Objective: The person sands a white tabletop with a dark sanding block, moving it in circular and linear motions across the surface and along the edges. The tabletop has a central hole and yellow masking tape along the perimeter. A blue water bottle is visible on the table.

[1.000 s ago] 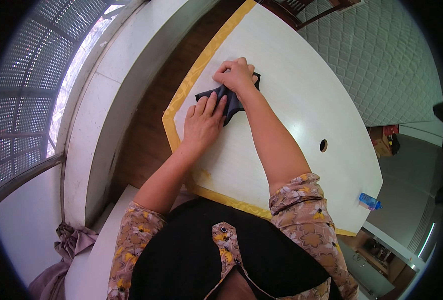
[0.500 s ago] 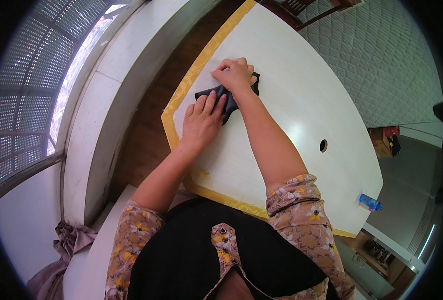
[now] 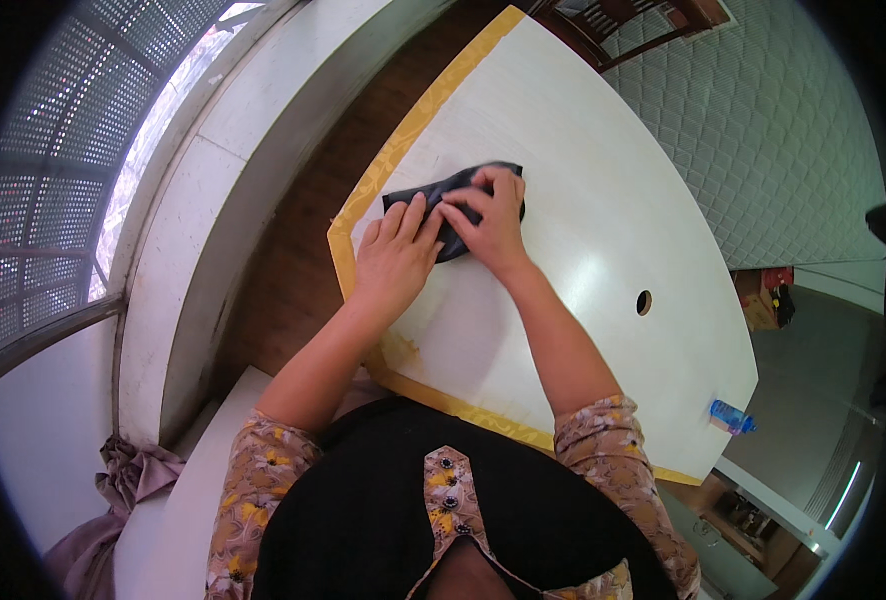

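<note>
A dark, nearly black piece of cloth [image 3: 451, 184] lies spread, with some folds, on the white tabletop [image 3: 573, 220], toward its left side. My left hand [image 3: 393, 250] rests on the cloth's near left part, palm down, its fingers stretched out and slightly apart. Over the right part of the cloth is my right hand [image 3: 493, 225], fingers bent. Its thumb and forefinger tips come together at the middle of the cloth, beside my left fingertips. The fabric just under the right hand is partly hidden.
Patterned yellow tape [image 3: 413, 125] runs along the table's left and near edges. A small round hole [image 3: 644, 302] pierces the top at right. Near the right corner lies a blue bottle [image 3: 732, 417]. Beyond are a wooden chair [image 3: 643, 30] and a quilted grey mattress [image 3: 743, 140].
My right hand has come down toward me from the far edge of the cloth to its middle. The cloth's far right part now lies flatter. My left hand stays on the cloth.
</note>
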The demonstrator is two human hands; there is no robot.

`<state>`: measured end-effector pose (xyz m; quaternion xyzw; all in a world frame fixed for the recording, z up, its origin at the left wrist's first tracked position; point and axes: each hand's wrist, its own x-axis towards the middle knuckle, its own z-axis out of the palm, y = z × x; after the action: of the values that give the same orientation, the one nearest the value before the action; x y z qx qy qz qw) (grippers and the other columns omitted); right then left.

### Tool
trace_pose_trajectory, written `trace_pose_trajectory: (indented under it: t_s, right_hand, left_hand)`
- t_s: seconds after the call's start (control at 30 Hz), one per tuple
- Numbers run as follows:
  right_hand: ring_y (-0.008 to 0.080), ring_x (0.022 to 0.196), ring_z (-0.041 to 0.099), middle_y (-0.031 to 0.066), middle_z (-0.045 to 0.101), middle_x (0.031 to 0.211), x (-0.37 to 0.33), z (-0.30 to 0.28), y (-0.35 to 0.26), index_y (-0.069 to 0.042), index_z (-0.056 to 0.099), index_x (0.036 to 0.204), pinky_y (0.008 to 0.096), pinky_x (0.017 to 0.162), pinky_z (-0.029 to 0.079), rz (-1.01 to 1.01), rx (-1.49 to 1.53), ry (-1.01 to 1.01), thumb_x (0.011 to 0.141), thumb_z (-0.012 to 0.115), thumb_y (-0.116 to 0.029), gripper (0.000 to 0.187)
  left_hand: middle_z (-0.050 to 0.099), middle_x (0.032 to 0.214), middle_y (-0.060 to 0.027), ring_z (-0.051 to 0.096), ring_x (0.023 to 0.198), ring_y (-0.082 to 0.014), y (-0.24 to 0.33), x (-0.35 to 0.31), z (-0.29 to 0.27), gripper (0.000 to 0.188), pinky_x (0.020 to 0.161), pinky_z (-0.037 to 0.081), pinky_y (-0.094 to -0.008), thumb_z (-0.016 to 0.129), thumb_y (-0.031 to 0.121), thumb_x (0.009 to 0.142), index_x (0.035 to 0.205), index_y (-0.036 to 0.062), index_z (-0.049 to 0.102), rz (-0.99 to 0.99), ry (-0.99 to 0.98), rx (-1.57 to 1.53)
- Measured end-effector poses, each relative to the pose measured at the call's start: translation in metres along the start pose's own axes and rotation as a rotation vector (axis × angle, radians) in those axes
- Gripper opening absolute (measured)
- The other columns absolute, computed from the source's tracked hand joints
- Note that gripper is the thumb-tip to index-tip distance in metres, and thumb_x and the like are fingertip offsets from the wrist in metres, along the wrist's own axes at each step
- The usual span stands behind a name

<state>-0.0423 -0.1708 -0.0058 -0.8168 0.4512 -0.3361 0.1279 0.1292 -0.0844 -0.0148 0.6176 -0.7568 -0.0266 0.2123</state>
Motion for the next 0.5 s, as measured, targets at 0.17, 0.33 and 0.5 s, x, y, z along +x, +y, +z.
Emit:
trace_pose_trajectory:
  t_s: [0.17, 0.33, 0.5]
  right_hand:
    - [0.0266, 0.096, 0.058, 0.003, 0.064, 0.096, -0.005, 0.004, -0.005, -0.012, 0.079, 0.093, 0.0398, 0.085, 0.047, 0.024, -0.016, 0.025, 0.079, 0.082, -0.008, 0.014]
    - [0.0304, 0.096, 0.062, 0.0075, 0.067, 0.097, 0.038, 0.041, 0.005, -0.009, 0.077, 0.09, 0.0409, 0.085, 0.051, -0.07, 0.073, 0.087, 0.083, 0.075, -0.003, 0.009]
    - [0.032, 0.099, 0.062, 0.0083, 0.069, 0.097, 0.06, 0.069, -0.004, -0.008, 0.076, 0.091, 0.0416, 0.088, 0.051, -0.095, 0.251, -0.042, 0.083, 0.074, -0.003, 0.009]
  left_hand:
    - [0.056, 0.149, -0.0005, 0.052, 0.13, -0.022, -0.005, -0.007, -0.005, 0.057, 0.101, 0.044, -0.0396, 0.074, 0.034, 0.091, 0.146, 0.0217, 0.062, -0.011, -0.009, 0.046]
    - [0.058, 0.146, -0.0018, 0.052, 0.131, -0.0234, -0.02, 0.014, -0.002, 0.056, 0.105, 0.043, -0.0405, 0.074, 0.032, 0.092, 0.145, 0.0176, 0.062, -0.076, 0.019, 0.082]
    - [0.062, 0.14, -0.0033, 0.054, 0.13, -0.0239, -0.039, 0.015, -0.008, 0.052, 0.107, 0.043, -0.0421, 0.071, 0.027, 0.093, 0.143, 0.0116, 0.063, -0.118, 0.019, 0.167]
